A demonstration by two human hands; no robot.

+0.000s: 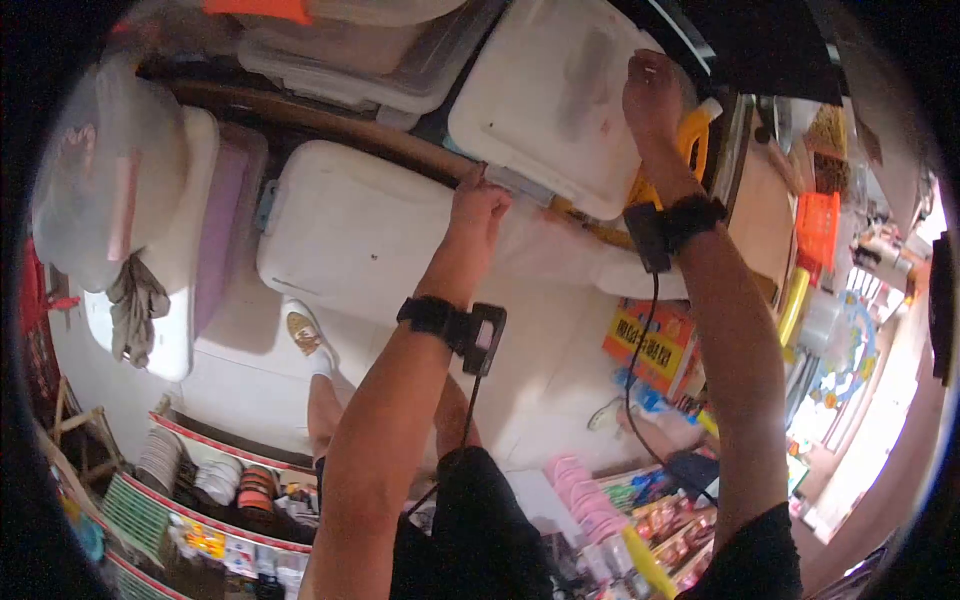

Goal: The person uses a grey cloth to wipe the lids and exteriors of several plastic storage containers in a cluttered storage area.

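Observation:
My left hand (pixel 480 206) is at the near left corner of a white-lidded storage box (pixel 540 100), beside its clear side latch (pixel 520 187). Its fingers are curled in, and what they grip, if anything, is hidden. At the far right edge of the same lid is my right hand (pixel 652 95), its fingers folded over. I cannot make out what lies under them. A yellow jug (pixel 694 135) stands close to my right wrist. Black bands with small cabled boxes are strapped round both wrists.
Another white-lidded box (pixel 360 225) stands on the floor below the wooden ledge (pixel 310 130). Stacked clear boxes (pixel 350 60) sit at upper left. Filled plastic bags (pixel 110 180) are at far left. Shelves of goods (pixel 240 490) line the bottom, and an orange carton (pixel 650 345) is at right.

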